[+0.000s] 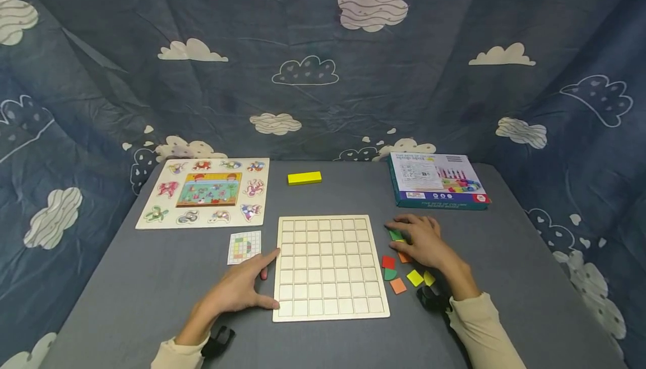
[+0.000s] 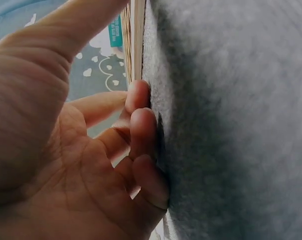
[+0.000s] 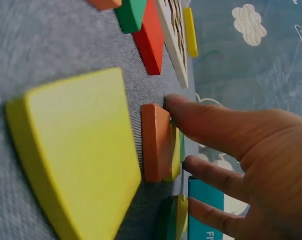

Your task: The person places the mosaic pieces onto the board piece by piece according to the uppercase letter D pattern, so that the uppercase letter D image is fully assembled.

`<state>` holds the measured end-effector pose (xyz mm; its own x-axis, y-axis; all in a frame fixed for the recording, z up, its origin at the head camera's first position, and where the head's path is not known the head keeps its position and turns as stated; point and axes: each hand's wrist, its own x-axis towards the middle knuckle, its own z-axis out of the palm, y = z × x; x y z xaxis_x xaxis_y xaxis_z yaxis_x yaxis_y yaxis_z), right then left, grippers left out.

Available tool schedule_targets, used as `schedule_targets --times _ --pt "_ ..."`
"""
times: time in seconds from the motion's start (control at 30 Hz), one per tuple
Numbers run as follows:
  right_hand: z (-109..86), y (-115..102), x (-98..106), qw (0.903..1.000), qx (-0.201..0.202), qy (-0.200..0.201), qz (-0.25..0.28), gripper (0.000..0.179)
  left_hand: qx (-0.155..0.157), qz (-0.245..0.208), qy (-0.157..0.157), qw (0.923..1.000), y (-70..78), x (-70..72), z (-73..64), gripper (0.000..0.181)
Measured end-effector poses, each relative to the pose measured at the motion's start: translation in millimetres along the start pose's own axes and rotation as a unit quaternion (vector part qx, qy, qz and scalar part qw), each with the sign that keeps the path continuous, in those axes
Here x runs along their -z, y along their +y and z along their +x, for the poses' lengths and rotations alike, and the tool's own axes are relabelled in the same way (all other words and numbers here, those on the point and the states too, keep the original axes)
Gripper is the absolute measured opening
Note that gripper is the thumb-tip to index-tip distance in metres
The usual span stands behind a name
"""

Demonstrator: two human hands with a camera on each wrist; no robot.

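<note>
A pale wooden grid board (image 1: 330, 268) lies flat on the table in the head view. At its left edge is my left hand (image 1: 242, 285), with thumb and index finger spread along the side and touching it. In the left wrist view, the other fingertips (image 2: 143, 125) of that hand rest on the table beside the board. My right hand (image 1: 421, 240) is over a small group of coloured tiles right of the board, partly hiding a green tile (image 1: 395, 235) and an orange tile (image 3: 155, 142). Its fingers are spread, and nothing is visibly gripped.
Near my right hand lie a red tile (image 1: 388, 262), a yellow tile (image 1: 415, 278) and several others. A pattern card (image 1: 244, 247) sits left of the board. Behind are a picture puzzle board (image 1: 202, 224), a yellow block (image 1: 304, 178) and a boxed set (image 1: 436, 181).
</note>
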<state>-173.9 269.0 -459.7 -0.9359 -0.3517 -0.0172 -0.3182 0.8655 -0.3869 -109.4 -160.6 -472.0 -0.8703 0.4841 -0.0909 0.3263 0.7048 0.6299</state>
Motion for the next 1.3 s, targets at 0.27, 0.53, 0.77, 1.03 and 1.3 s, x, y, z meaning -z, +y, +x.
schedule_targets --times 0.27,0.53,0.77,1.03,1.3 --pt "2.5 1 1 0.9998 -0.002 0.013 -0.018 0.037 -0.003 0.001 -0.006 1.0 -0.5 -0.9 -0.6 0.116" --pt "3.7 0 2 0.9995 0.008 0.029 -0.008 0.03 0.004 -0.007 -0.001 1.0 1.1 -2.3 -2.3 0.117" --pt "5.7 -4 2 0.9982 0.029 0.045 -0.029 0.027 0.008 -0.006 0.0 0.9999 3.5 -1.6 -2.4 0.116" --pt "9.8 -8 3 0.9983 0.02 0.046 -0.03 0.023 0.004 -0.001 0.001 1.0 3.2 -0.3 -1.1 0.116" --pt "12.2 -18 -2 0.9979 -0.031 0.04 -0.041 0.026 0.005 0.001 -0.003 1.0 3.6 1.4 -3.7 0.115"
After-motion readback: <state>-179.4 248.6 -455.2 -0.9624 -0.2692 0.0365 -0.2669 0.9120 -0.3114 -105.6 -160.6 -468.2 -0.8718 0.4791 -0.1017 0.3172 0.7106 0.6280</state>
